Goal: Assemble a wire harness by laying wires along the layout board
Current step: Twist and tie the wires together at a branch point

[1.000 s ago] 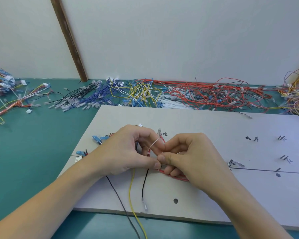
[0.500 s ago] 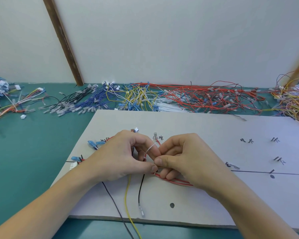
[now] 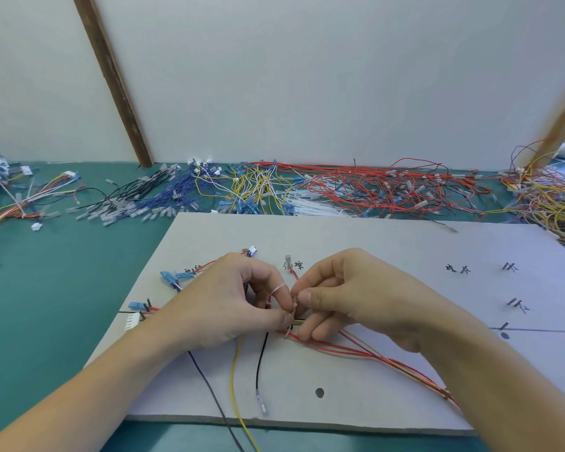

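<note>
Both hands' grip (image 3: pixel 292 309) pinches cable tie (image 3: pixel 279 287) around wire bundle (image 3: pixel 366 352) running right.

My layout board (image 3: pixel 356 243) is a pale grey sheet lying flat on the green table, marked with black lines, handwritten characters and short pins. Across its middle I have a bundle of red wires (image 3: pixel 349 349), with a thin yellow one among them, trailing off to my right. A white cable tie (image 3: pixel 286 316) loops around the bundle. A yellow wire (image 3: pixel 234 380) and a black wire (image 3: pixel 258 363) hang toward the near edge, the black one ending in a clear-sleeved terminal (image 3: pixel 263 400).
</note>
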A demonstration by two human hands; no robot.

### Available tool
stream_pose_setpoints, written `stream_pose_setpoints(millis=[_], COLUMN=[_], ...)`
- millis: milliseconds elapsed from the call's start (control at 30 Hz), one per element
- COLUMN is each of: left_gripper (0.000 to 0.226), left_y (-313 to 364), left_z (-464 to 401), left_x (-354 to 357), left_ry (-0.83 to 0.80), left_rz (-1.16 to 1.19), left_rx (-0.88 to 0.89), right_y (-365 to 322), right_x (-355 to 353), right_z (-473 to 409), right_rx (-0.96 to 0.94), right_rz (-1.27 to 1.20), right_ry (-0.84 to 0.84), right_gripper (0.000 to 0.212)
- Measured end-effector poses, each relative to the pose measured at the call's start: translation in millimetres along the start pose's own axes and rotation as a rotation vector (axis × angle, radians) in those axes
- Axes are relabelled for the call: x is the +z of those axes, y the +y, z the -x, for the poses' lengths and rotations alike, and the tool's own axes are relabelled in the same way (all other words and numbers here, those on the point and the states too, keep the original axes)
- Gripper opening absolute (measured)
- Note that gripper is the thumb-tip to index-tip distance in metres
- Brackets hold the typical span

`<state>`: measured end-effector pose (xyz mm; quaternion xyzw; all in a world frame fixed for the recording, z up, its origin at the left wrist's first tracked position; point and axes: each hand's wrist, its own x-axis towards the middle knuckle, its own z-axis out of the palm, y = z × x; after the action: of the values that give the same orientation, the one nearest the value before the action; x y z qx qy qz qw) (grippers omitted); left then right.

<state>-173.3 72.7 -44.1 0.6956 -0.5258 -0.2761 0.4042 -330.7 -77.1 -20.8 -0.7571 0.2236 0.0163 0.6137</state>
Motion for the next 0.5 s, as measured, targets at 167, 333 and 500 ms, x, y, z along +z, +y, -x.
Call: stream_pose_setpoints(millis=[167,333,500], left_gripper=[0.009,0.009,0.023], left_y=[-0.9,-0.9,0.3], left_z=[0.8,0.6,0.4], left_x=[-0.3,-0.2,2.3], left_ry=[-0.005,0.003,0.068], left_rz=[-0.001,0.023,0.063], left_rx=[0.004,0.006,0.013], right_y=[-8.1,-6.6,-9.3], right_x=[-0.4,4.0,10.5], right_z=[-4.1,-8.9,-4.9], right_rx=[0.03,0.031,-0.03], right_rz=[0.094,0.215,0.441], right_ry=[-0.04,-0.024,0.055], right_gripper=[0.011,0.022,0.022])
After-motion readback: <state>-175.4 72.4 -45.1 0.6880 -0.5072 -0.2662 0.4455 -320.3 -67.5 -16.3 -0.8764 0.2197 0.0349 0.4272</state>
